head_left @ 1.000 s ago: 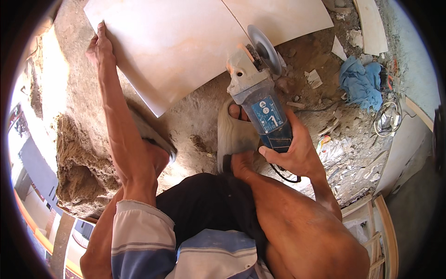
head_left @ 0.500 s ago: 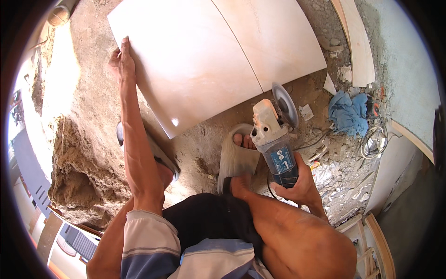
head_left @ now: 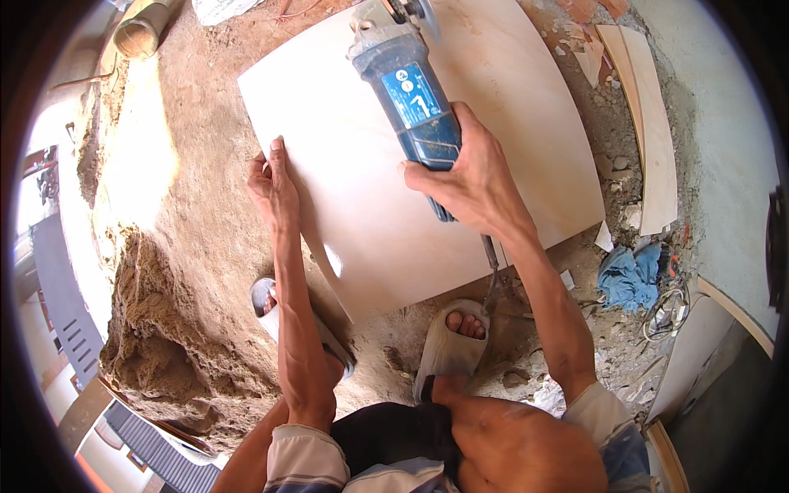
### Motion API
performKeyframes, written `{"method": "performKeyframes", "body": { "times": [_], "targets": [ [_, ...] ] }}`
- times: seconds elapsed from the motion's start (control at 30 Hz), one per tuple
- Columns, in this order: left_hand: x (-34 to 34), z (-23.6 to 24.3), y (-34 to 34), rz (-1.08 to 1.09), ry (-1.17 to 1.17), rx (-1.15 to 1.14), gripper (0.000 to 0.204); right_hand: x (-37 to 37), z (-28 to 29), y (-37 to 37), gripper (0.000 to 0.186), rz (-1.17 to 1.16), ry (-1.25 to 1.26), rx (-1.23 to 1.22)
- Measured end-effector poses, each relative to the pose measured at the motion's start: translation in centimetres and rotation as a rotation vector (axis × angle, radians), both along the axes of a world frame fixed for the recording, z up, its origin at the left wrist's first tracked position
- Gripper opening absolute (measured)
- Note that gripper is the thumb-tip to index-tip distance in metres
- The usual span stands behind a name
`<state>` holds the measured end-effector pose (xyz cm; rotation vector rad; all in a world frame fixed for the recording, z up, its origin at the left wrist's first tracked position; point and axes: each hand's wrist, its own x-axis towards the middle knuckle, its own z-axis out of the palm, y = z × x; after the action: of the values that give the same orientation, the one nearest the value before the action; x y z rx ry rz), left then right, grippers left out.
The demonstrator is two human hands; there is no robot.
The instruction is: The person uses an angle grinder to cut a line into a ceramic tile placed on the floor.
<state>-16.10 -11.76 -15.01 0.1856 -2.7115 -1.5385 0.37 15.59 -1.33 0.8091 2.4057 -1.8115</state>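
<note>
My right hand (head_left: 460,181) grips the blue body of an angle grinder (head_left: 407,99), held over the large pale tile (head_left: 526,172). The grinder's disc (head_left: 423,16) is at the top of the view, partly hidden by its guard, and its cord hangs toward the ground past the tile's near edge. My left hand (head_left: 273,181) holds the tile's left edge, thumb along the top. A thin dark line shows at the tile's near edge, right of the cord. My sandalled feet (head_left: 456,337) are just short of the tile.
Pale strips (head_left: 653,148) lie at the right beside a wall (head_left: 723,123). A blue cloth (head_left: 629,279), wires and rubble lie at the right. Broken, lumpy ground (head_left: 156,345) is at the lower left, and a pipe (head_left: 136,37) at the upper left.
My right hand has swung the grinder up and forward from beside the tile's near edge to over its middle. The view has shifted, putting tile and left hand lower and farther right in the picture.
</note>
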Motion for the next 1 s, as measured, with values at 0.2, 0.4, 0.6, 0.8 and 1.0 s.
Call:
{"method": "performKeyframes", "body": {
  "times": [0.2, 0.4, 0.6, 0.8, 1.0],
  "targets": [
    [1.1, 2.0, 1.3, 0.051, -0.069, 0.003, 0.064, -8.4, -3.5, 1.6, 0.056, 0.019, 0.047, -0.007],
    [1.4, 2.8, 1.7, 0.085, -0.136, -0.024, 0.061, -12.2, -6.1, 2.4, 0.053, 0.011, 0.094, 0.013],
    [2.1, 3.1, 1.5, 0.133, -0.138, -0.099, 0.062, -13.5, -6.8, 2.9, 0.056, 0.04, 0.039, 0.025],
    [2.3, 3.1, 2.1, 0.137, -0.114, -0.052, 0.058, -13.7, -6.4, 2.5, 0.057, 0.042, 0.004, 0.026],
    [2.2, 3.0, 1.1, 0.162, -0.223, -0.137, 0.069, -13.9, -6.5, 2.3, 0.055, 0.035, 0.006, 0.004]
  ]
}}
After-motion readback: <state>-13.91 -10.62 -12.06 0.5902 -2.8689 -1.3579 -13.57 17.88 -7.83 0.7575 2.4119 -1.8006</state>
